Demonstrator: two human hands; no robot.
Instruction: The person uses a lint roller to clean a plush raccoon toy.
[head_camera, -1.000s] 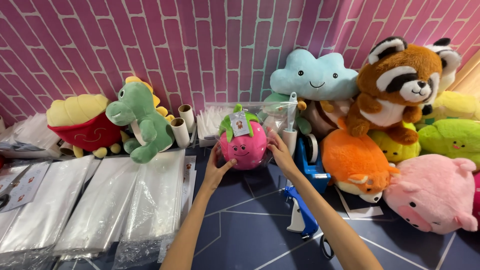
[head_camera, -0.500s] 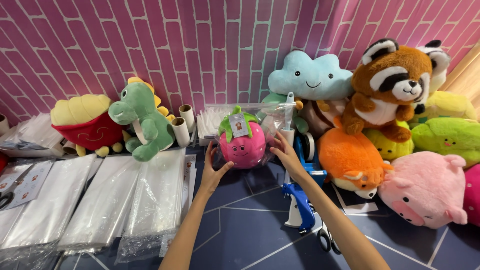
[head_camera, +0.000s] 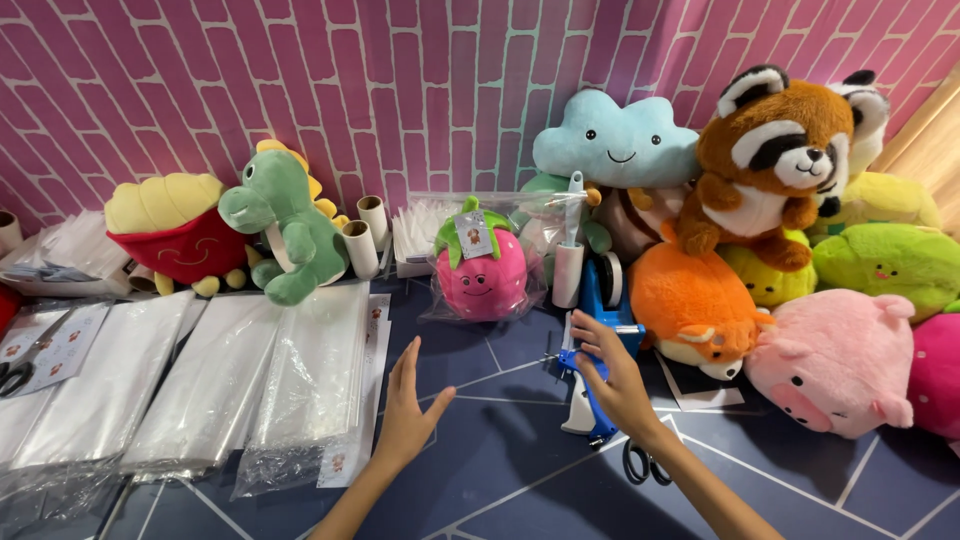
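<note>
At the centre of the frame a round pink strawberry plush (head_camera: 482, 283) with green felt leaves sits on the dark blue desk (head_camera: 500, 470), sealed in a crinkled clear plastic bag (head_camera: 440, 300); a small white rectangular tag (head_camera: 473, 236) with a tiny brown figure hangs at its top. Both hands are below it and apart from it: the left hand (head_camera: 408, 412) is open with fingers straight and spread over the desk, and the right hand (head_camera: 615, 378), also open and holding nothing, hovers over a blue and white tagging gun (head_camera: 583, 400). Glossy flat stacks of clear bags (head_camera: 210, 385) fill the lower left. A fuzzy green dinosaur plush (head_camera: 285, 232) and cardboard rolls (head_camera: 360, 247) stand against the pink brick wall (head_camera: 300, 90). Soft round plush animals (head_camera: 780, 250) crowd the right.
</note>
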